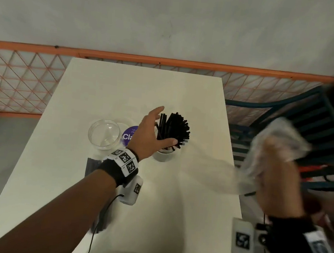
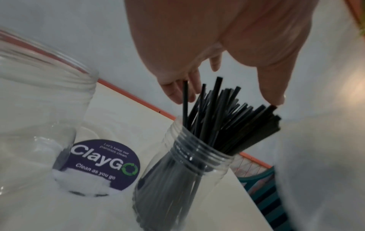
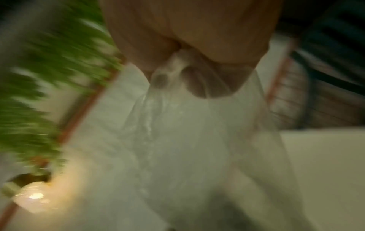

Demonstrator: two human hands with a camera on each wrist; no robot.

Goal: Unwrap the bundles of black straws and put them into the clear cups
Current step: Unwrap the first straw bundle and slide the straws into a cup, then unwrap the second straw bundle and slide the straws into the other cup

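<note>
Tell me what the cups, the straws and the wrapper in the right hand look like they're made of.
Cups: clear, glossy, likely plastic; see-through walls with moulded thread ridges at the neck, though glass can't be ruled out.
Straws: matte black, thin, stiff and straight; plastic or paper, can't tell.
Wrapper: thin clear film, probably plastic; it crumples and hangs limp from the right hand, with the view blurred.

Black straws (image 1: 175, 128) fill a clear cup (image 2: 183, 176) on the cream counter (image 1: 137, 86), beside a purple sticker (image 2: 106, 164) with white lettering.
</note>
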